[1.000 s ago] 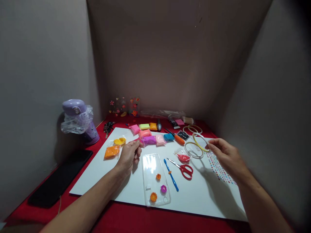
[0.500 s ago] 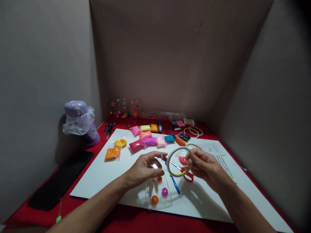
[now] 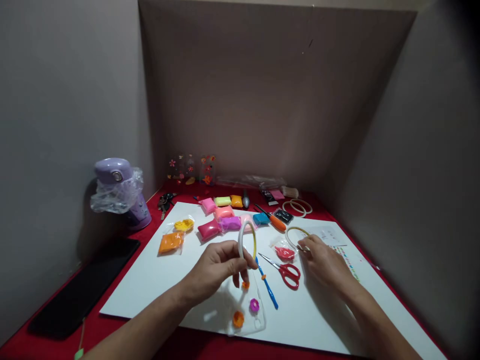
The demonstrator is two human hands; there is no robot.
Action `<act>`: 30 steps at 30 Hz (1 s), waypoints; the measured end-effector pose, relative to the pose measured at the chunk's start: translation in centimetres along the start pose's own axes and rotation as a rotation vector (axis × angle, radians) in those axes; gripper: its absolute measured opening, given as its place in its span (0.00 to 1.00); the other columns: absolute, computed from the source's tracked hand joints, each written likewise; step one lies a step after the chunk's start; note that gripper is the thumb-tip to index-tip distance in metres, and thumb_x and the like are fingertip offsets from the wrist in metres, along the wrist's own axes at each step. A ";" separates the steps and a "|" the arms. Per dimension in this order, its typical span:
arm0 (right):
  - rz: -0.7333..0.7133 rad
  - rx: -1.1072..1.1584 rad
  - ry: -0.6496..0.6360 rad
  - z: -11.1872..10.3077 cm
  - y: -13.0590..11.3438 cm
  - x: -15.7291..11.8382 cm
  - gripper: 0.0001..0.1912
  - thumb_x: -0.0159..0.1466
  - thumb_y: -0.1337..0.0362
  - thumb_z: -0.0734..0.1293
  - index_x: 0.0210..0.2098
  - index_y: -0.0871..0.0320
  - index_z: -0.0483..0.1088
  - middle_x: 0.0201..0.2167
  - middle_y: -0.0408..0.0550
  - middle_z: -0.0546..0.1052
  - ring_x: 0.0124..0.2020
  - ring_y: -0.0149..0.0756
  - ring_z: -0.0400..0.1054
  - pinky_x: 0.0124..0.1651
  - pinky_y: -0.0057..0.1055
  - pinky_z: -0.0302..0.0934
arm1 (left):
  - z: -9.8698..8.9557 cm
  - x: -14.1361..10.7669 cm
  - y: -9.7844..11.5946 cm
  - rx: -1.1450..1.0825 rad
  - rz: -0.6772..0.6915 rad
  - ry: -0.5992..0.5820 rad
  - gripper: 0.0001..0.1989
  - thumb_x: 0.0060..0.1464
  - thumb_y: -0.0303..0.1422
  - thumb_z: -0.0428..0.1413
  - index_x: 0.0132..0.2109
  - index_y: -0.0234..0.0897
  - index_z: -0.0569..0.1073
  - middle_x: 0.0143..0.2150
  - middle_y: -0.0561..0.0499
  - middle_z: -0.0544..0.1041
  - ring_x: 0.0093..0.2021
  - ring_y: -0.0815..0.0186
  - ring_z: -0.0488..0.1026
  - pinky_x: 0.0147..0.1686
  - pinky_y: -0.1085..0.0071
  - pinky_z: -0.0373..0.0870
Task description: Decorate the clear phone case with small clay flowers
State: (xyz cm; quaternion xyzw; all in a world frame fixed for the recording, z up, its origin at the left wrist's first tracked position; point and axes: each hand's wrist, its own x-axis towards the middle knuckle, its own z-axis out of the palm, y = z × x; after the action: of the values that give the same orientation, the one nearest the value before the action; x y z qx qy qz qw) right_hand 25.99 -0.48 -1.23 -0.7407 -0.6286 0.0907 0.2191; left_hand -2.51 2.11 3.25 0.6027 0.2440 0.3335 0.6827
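Upright in my left hand point(image 3: 219, 267) is a thin white ring point(image 3: 241, 244) with a yellow inner face, pinched at its lower edge. Beneath that hand lies a clear phone case point(image 3: 260, 325), partly hidden, with a purple flower point(image 3: 254, 305) and orange flowers point(image 3: 238, 319) on it. My right hand point(image 3: 322, 260) has its fingers closed on the near right edge of a second, similar ring point(image 3: 288, 238). Between the hands are red-handled scissors point(image 3: 289, 276), a blue tool point(image 3: 270, 290) and an opened packet of red clay point(image 3: 285, 252).
Several colourful clay packets point(image 3: 230, 223) lie towards the back of the white board point(image 3: 150, 280), near an orange-handled tool point(image 3: 277, 223). Two pale rings point(image 3: 296, 207) rest behind it. A purple bottle point(image 3: 137, 212) and a black flat slab point(image 3: 86, 285) are on the left.
The ring has passed from my right hand to my left and turned more edge-on. My right hand has moved down to the second ring on the board.
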 end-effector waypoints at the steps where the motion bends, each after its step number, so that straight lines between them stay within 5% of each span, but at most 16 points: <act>1: 0.007 -0.051 -0.003 0.1 0.5 0.2 0.09 0.61 0.70 0.58 0.34 0.56 0.70 0.41 0.49 0.70 0.32 0.36 0.64 0.30 0.31 0.49 | -0.1 0.1 0.1 0.007 0.000 0.031 0.12 0.53 0.37 0.60 0.35 0.29 0.76 0.31 0.47 0.75 0.25 0.71 0.71 0.24 0.76 0.67; 8: 0.024 -0.278 -0.033 0.0 0.4 0.2 0.08 0.63 0.69 0.57 0.31 0.57 0.66 0.34 0.48 0.71 0.29 0.35 0.63 0.28 0.31 0.43 | -0.1 0.2 -0.2 0.013 -0.014 0.117 0.12 0.52 0.37 0.59 0.34 0.30 0.72 0.33 0.47 0.77 0.25 0.71 0.70 0.24 0.75 0.67; 15: 0.068 -0.374 0.020 -3.6 0.1 -0.1 0.08 0.65 0.66 0.56 0.36 0.54 0.65 0.33 0.45 0.73 0.31 0.36 0.66 0.28 0.30 0.47 | -0.2 0.3 -0.2 0.051 -0.030 0.157 0.12 0.53 0.38 0.58 0.33 0.30 0.71 0.32 0.47 0.76 0.24 0.72 0.69 0.23 0.75 0.66; 22: 0.084 -0.490 0.014 -4.0 0.6 7.0 0.07 0.62 0.73 0.59 0.34 0.59 0.68 0.37 0.51 0.74 0.36 0.40 0.69 0.30 0.31 0.53 | -0.4 0.4 -0.3 0.055 -0.061 0.163 0.13 0.53 0.39 0.58 0.33 0.30 0.70 0.32 0.48 0.76 0.23 0.73 0.69 0.22 0.76 0.65; 25: 0.098 -0.487 0.026 -3.0 1.4 9.8 0.06 0.65 0.67 0.62 0.39 0.61 0.68 0.40 0.48 0.73 0.38 0.36 0.68 0.38 0.34 0.61 | -0.6 0.5 -0.6 0.056 -0.049 0.167 0.13 0.53 0.38 0.58 0.33 0.30 0.70 0.31 0.47 0.76 0.23 0.73 0.69 0.22 0.76 0.65; 30: 0.154 -0.379 0.110 -2.2 2.3 11.6 0.11 0.65 0.64 0.61 0.43 0.63 0.69 0.43 0.55 0.73 0.40 0.41 0.70 0.39 0.36 0.62 | -0.8 0.6 -0.9 0.057 -0.024 0.178 0.13 0.53 0.38 0.58 0.33 0.30 0.70 0.32 0.46 0.76 0.23 0.73 0.69 0.22 0.76 0.65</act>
State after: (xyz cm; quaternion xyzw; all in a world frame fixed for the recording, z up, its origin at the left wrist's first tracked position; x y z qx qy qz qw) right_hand 31.16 10.04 1.36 -0.8183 -0.5631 -0.0534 0.1023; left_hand -2.50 3.04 2.27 0.5868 0.3204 0.3706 0.6448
